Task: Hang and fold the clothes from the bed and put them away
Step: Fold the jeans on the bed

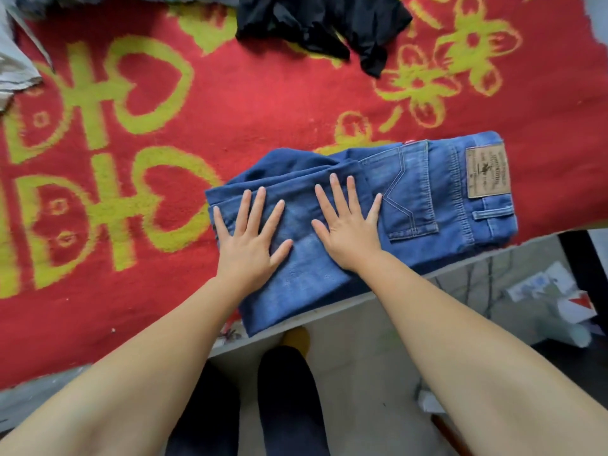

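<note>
Jeans (411, 199) folded, laid at near edge of bed (164, 258), waistband end to right. Left hand (248, 245) and right hand (348, 236) pressed flat on folded legs, fingers spread, nothing gripped. Step judged: fold being smoothed. Next: further fold or lift-away likely needed. Black garment (316, 21) left unfolded at far side, grey cloth (13, 60) at far left.

Both arms reach forward, left hand (247, 240) and right hand (349, 230) flat, palms down, fingers spread.

The grey garment (16, 60) and black garment (322, 24) are cut off by the frame's edges.
</note>
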